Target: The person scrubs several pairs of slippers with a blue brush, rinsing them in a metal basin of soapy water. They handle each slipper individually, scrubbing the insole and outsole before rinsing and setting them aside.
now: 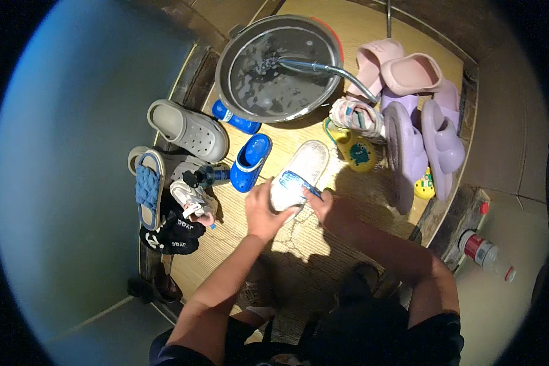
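Note:
A white slide sandal with a blue patterned strap is in front of me, tilted towards the upper right. My left hand grips its lower end, fingers along the left side and thumb at the near edge. At the right side of the strap, my right hand pinches the blue edge; part of that hand is in shadow. Just left of the sandal rests a small blue clog, and another blue clog lies against the basin. A yellow clog sits on the right.
Beyond the shoes stands a dark basin of water, a shower head dipping into it. Grey clogs, a dark pump bottle and black slippers are left. Purple slippers, pink slides and a plastic bottle are right.

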The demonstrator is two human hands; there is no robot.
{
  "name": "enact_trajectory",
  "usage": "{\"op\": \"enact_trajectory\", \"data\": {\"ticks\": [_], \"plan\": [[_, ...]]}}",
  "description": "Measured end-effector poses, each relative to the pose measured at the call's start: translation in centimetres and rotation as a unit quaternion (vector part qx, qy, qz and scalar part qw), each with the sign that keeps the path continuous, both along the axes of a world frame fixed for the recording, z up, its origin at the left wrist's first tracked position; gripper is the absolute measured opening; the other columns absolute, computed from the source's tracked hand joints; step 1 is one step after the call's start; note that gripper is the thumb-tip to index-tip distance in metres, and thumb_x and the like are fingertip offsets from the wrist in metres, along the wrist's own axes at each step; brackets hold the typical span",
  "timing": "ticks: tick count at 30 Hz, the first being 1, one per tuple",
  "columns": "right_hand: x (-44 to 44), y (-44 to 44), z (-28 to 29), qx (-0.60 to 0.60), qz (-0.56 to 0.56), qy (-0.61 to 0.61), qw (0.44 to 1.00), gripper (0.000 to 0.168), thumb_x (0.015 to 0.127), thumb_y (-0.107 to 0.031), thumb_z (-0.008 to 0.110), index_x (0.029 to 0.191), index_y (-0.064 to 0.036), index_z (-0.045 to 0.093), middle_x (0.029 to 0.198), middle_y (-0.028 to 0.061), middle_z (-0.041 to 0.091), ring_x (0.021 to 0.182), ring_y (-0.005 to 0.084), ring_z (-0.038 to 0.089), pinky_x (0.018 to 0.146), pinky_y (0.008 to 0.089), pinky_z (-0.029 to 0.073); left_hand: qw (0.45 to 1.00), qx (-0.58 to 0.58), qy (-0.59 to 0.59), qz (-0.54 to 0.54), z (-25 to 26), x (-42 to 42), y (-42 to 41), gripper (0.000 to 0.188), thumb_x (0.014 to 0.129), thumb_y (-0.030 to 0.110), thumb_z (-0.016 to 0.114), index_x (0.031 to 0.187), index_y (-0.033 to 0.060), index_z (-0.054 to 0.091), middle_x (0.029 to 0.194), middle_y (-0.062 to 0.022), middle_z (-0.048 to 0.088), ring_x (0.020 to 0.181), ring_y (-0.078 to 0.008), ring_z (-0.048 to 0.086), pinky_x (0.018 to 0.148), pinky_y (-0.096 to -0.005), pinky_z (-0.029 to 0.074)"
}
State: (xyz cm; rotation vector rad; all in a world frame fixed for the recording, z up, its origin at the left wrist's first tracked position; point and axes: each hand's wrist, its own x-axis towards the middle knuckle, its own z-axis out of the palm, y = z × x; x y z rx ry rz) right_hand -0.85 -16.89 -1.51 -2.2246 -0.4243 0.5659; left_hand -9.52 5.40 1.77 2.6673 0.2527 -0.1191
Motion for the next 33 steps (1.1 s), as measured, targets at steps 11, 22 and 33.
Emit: {"op": "enact_trajectory", "data": {"ticks": [11,22,33], "plan": [[-2.6,-1.0,2.2,-0.131,0.135,-0.099,0.977,0.048,0.098,-0.014,0.052,0.145,-0.019,0.051,0.078,0.0193,0.060,0.066,0.0369,0.063,0.061,0.0493,0.050,0.990,0.115,-0.014,0.083,-2.4,-1.7,-6.4,0.118,0.067,0.047,0.087,0.154,-0.0016,0.023,0.135,-0.0276,0.040,0.121,-0.0441,0.041,0.106,-0.0537,0.033],[2.8,1.7,2.8,-0.134,0.121,-0.052,0.982,0.059,0.095,-0.012,0.058,0.151,-0.019,0.042,0.091,0.0245,0.060,0.075,0.0367,0.066,0.063,0.0469,0.052,0.990,0.083,-0.016,0.109,-2.5,-1.8,-6.7,0.118,0.065,0.043,0.088,0.154,0.0002,0.022,0.136,-0.0264,0.040,0.125,-0.0432,0.038,0.107,-0.0542,0.030],[5.9,1.1,2.2,-0.178,0.100,-0.157,0.966,0.046,0.100,-0.019,0.052,0.145,-0.013,0.048,0.074,0.0157,0.062,0.064,0.0274,0.066,0.053,0.0420,0.052,0.994,0.069,-0.002,0.090,-1.8,-1.5,-6.5,0.121,0.063,0.043,0.089,0.153,-0.0019,0.020,0.138,-0.0262,0.038,0.126,-0.0428,0.037,0.108,-0.0535,0.028]]}}
